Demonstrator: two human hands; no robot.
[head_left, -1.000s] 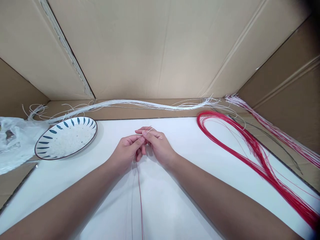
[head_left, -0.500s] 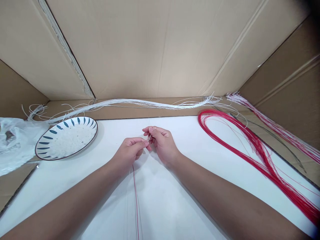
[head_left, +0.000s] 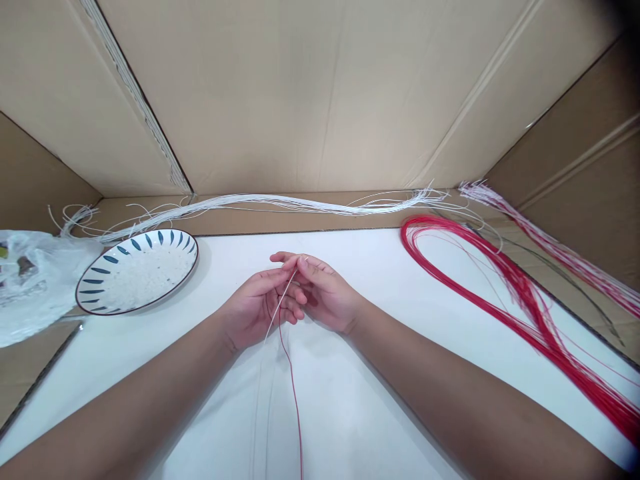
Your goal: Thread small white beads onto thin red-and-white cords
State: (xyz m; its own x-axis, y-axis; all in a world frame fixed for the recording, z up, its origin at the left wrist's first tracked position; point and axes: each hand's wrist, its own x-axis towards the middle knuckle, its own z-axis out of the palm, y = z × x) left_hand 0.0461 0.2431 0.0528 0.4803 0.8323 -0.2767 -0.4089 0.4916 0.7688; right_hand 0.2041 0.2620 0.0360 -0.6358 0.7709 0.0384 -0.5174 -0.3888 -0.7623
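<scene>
No brand, label or readable writing is showing on any item in view. The left hand [head_left: 257, 303] is lying low over the white surface [head_left: 360, 400] with the palm turned inward and the fingers curled, and it is pinching a thin white strand [head_left: 278, 308] that is running diagonally across its fingers. The right hand [head_left: 323, 293] is meeting it from the opposite side, with thumb and forefinger closing on the upper end of the same white strand near the point where the two hands are touching. A single red strand [head_left: 294, 393] is hanging down from between the hands and is trailing toward the viewer across the surface; which hand is gripping it cannot be told. Both forearms are extending from the lower corners of the view and converging at the centre of the surface. A plate [head_left: 107, 283] with a blue leaf pattern on its rim is sitting to the left of the hands, well apart from them, and is holding small white grains or beads (too small to identify). A crumpled plastic bag [head_left: 27, 287] is lying just beside the plate at the far left. A white strand bundle [head_left: 280, 205] is stretching along the rear edge, and a looped red strand bundle [head_left: 520, 300] is lying to the right. Cardboard walls [head_left: 320, 93] are enclosing the work area.
</scene>
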